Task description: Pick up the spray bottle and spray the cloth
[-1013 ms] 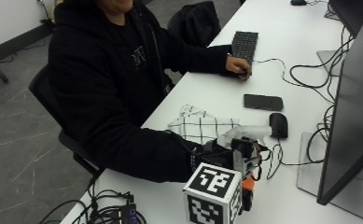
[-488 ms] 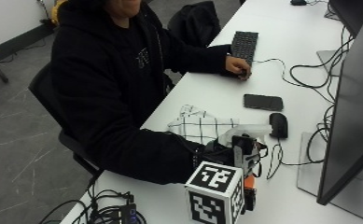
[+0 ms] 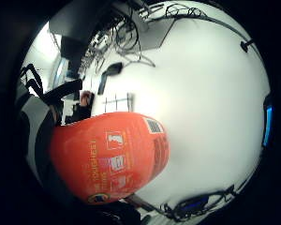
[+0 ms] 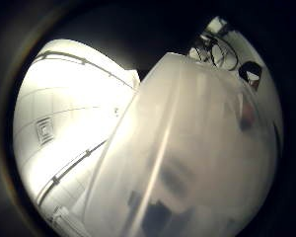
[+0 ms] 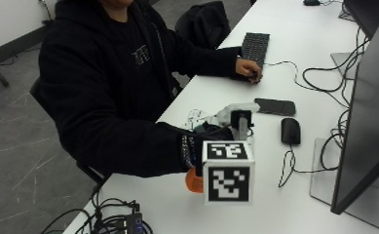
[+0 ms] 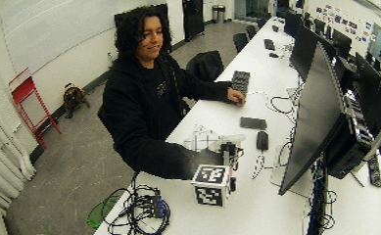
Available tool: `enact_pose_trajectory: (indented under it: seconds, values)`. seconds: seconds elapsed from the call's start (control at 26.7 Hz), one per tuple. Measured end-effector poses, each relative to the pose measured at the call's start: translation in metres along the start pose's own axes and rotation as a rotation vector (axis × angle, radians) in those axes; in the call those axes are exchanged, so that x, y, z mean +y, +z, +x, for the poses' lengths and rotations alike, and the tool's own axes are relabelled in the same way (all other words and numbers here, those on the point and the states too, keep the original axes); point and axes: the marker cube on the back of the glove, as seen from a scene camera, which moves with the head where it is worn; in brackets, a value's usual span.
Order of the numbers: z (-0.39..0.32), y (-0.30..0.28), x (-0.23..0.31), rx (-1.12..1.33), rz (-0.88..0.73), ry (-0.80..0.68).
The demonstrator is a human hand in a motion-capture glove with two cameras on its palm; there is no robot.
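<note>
While the right hand (image 5: 205, 134) holds the spray bottle (image 5: 194, 180), fingers curled round it, aim its nozzle toward the cloth (image 5: 198, 117) at 12 o'clock.

**Spray bottle and cloth on the white table**

An orange spray bottle (image 5: 193, 180) with a white trigger head (image 5: 236, 111) was seen upright at the table's near side, its body largely hidden. In the little-finger-side palm view, its orange label (image 3: 110, 157), printed with white panels and a barcode, was shown close to the palm. A white cloth (image 5: 198, 117) with a dark grid pattern was laid crumpled just beside and behind the bottle.
</note>
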Motion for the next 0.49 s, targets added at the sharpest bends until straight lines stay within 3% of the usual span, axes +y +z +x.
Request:
enact_pose_trajectory:
  seconds: [0.15, 0.34, 0.49]
  values:
    - [-0.022, 0.010, 0.014, 0.179, -0.180, 0.068]
    - [-0.041, 0.019, 0.006, 0.401, -0.295, 0.165]
    - [-0.044, 0.034, 0.038, 0.585, -0.527, 0.285]
